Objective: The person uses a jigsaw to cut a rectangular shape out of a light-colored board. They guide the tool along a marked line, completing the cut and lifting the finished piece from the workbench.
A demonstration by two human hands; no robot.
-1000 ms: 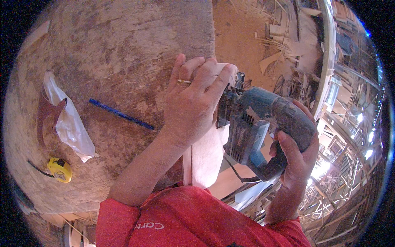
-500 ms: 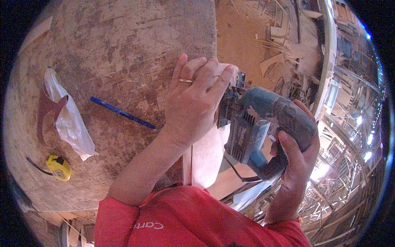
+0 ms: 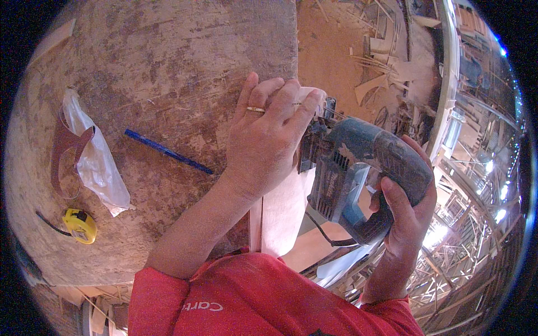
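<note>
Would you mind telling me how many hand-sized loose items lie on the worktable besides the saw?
3: a blue pencil left of the left hand; a clear plastic bag near the table's left edge; a yellow tape measure below it. Others may be hidden under the arm.

The jigsaw (image 3: 358, 173) has crept slightly forward — little else.

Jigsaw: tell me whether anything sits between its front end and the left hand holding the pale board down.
Nothing visible does. The left hand lies flat on the pale board with its fingertips right beside the front of the blue jigsaw, which the right hand holds by the handle. The blade itself is hidden.
</note>
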